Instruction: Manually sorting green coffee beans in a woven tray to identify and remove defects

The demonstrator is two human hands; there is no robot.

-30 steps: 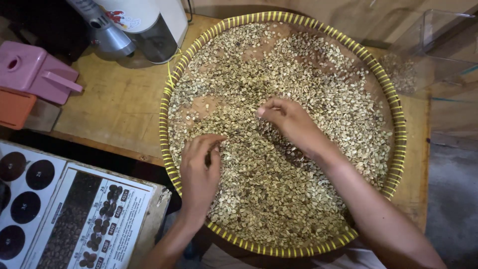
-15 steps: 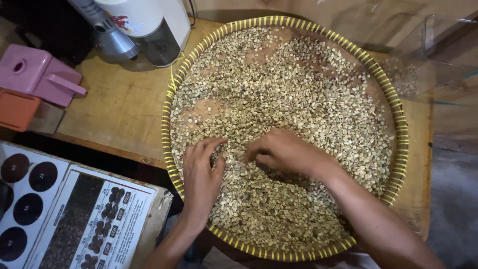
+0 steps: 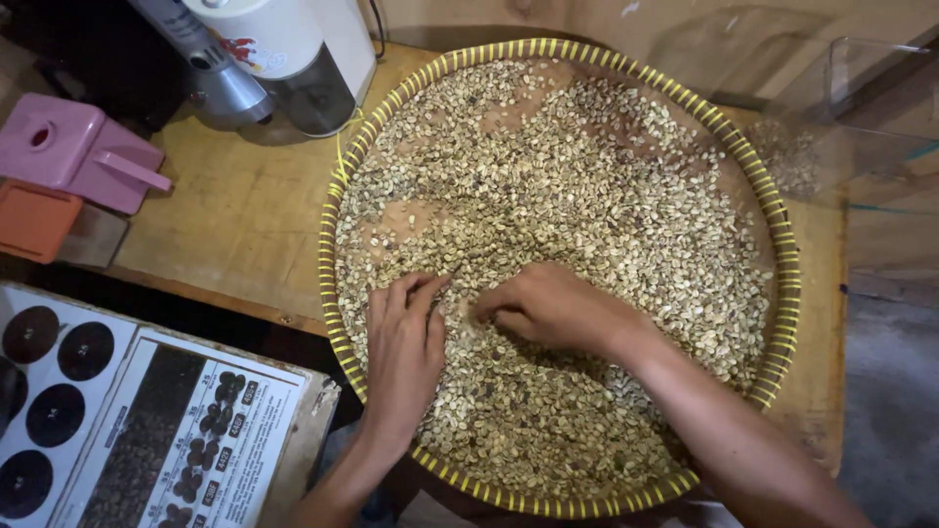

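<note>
A round woven tray with a yellow-striped rim [image 3: 327, 256] lies on a wooden table [image 3: 235, 205] and is covered with pale green coffee beans [image 3: 587, 186]. Both my hands are down in the beans at the tray's near left. My left hand [image 3: 403, 350] rests flat on the beans with its fingers stretched forward. Just to its right, my right hand [image 3: 550, 307] is curled, its fingertips pressed into the beans and pointing toward the left hand. Whether it grips any beans is hidden.
A white and black appliance [image 3: 298, 59] and a grey cylinder [image 3: 210, 68] stand at the back left. A pink plastic box [image 3: 78, 147] and an orange block [image 3: 34, 220] sit left. A printed bean chart [image 3: 166, 430] lies near left, a clear plastic container [image 3: 831, 117] back right.
My right hand has come down from a raised pinch over the tray's middle and now sits in the beans beside my left hand. The left hand has barely moved.
</note>
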